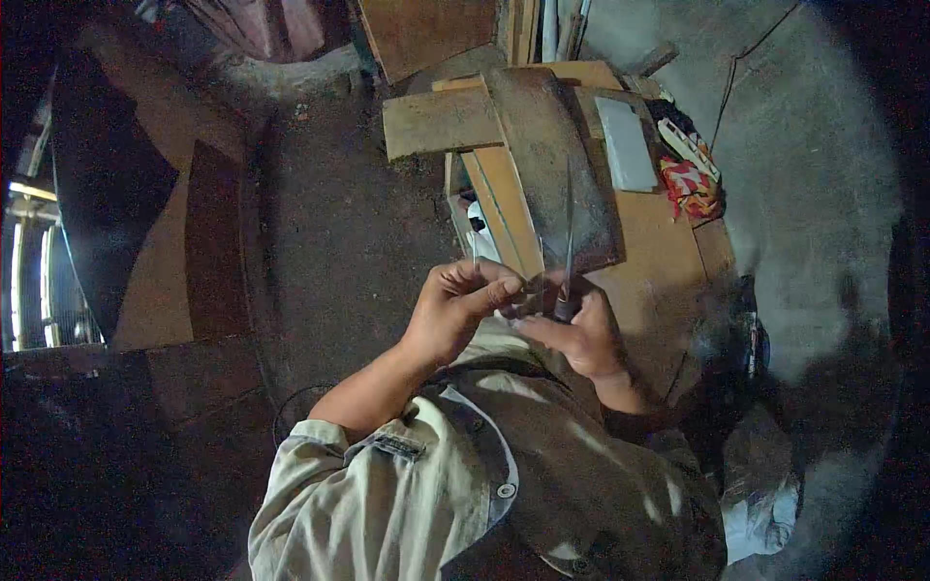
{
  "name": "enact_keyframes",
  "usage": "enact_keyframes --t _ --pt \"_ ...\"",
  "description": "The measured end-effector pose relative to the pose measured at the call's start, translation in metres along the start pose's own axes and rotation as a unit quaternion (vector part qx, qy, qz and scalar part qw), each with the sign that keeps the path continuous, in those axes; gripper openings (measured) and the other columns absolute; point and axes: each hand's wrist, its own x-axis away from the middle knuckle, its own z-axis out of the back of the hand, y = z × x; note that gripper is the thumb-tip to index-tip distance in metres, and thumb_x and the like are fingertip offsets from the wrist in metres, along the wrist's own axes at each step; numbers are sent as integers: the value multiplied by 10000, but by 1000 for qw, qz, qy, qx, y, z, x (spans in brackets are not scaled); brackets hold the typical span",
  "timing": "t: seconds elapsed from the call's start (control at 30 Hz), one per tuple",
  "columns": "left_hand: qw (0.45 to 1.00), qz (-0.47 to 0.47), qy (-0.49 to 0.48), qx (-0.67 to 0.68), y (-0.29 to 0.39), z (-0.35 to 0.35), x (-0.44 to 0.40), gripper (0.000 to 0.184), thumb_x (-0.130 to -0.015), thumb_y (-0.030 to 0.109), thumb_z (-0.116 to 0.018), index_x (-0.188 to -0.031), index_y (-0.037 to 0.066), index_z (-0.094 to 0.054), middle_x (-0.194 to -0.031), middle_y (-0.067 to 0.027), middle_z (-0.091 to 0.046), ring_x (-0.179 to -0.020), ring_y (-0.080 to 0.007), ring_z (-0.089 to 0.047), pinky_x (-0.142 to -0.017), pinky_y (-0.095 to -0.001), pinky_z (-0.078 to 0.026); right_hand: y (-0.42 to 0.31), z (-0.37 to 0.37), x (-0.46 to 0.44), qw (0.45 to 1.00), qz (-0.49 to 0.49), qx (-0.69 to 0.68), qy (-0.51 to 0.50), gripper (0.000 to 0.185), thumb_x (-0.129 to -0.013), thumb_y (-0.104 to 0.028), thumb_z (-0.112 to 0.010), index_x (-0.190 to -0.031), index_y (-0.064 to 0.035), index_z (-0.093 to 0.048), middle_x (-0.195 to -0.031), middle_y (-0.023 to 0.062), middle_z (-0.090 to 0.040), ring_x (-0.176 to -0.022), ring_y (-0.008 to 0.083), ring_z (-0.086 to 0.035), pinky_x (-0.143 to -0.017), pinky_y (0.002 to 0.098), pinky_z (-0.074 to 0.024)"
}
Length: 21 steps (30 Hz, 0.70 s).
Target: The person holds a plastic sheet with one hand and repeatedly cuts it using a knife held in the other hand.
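In front of the shirt, my left hand (pixel 453 308) is closed in a pinch, thumb against the fingers, on something small and dark that I cannot make out. Close beside it on the right, my right hand (pixel 581 334) is wrapped round the dark handle of a thin pointed tool (pixel 570 228), whose long narrow shaft stands upward. The fingertips of both hands nearly meet, and a small dark piece (pixel 528 298) shows between them. Shadow hides its shape.
Beyond the hands lie wooden boards (pixel 446 121) and a dark worn plank (pixel 547 145). A white flat panel (pixel 627 145) and a red patterned cloth (pixel 690 189) are at the right. A bright opening (pixel 44 271) is at the far left, a grey wall (pixel 804 194) at the right.
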Motion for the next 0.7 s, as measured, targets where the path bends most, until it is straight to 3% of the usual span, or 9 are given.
enact_keyframes --t 0.1,0.2,0.27,0.4,0.47,0.53,0.7 --pt "1000 2 2 11 -4 4 1 100 -838 93 -652 -876 2 -646 -802 -61 -664 -724 -111 -593 -671 -252 -465 -4 3 -4 993 -87 0 82 373 -686 -96 -754 -992 -22 -555 -838 13 -616 -708 75 -559 -643 225 -459" --pt "1000 13 -18 16 -2 6 3 105 -836 107 -655 -869 9 -643 -802 -60 -666 -693 -116 -597 -645 -249 -461 -8 14 -5 990 -43 -69 113 386 -705 -115 -739 -1026 -21 -546 -844 34 -622 -717 84 -572 -642 234 -470" --pt "998 42 36 21 -2 6 2 125 -836 122 -654 -870 3 -639 -803 -59 -666 -673 -124 -601 -634 -250 -462 -7 4 -4 993 -42 -58 96 390 -710 -123 -736 -1034 -21 -544 -847 38 -626 -718 82 -574 -635 233 -471" --pt "999 16 37 19 -2 6 3 142 -835 133 -653 -872 -4 -639 -793 -63 -666 -694 -128 -604 -642 -251 -461 1 -2 -7 994 -55 -2 97 400 -712 -134 -736 -1042 -18 -541 -855 49 -631 -714 79 -572 -594 235 -471" --pt "999 19 -4 42 -6 9 6 121 -835 108 -646 -876 -5 -643 -784 -69 -665 -720 -132 -607 -676 -263 -474 -1 0 -11 992 -64 -30 108 407 -708 -133 -740 -1041 -13 -539 -838 41 -616 -695 78 -560 -566 235 -462" --pt "998 38 -35 -26 -5 13 7 108 -837 87 -638 -882 -10 -646 -783 -76 -664 -740 -134 -606 -714 -275 -482 -8 4 -12 986 -54 -27 158 404 -705 -128 -742 -1033 -10 -539 -819 31 -599 -675 72 -546 -546 224 -446" --pt "995 64 -64 -37 -1 11 5 106 -823 93 -654 -873 0 -657 -780 -72 -670 -725 -128 -606 -677 -258 -472 -5 5 -16 989 -1 83 122 371 -732 -117 -725 -1035 -4 -542 -824 36 -598 -696 135 -563 -704 292 -469"
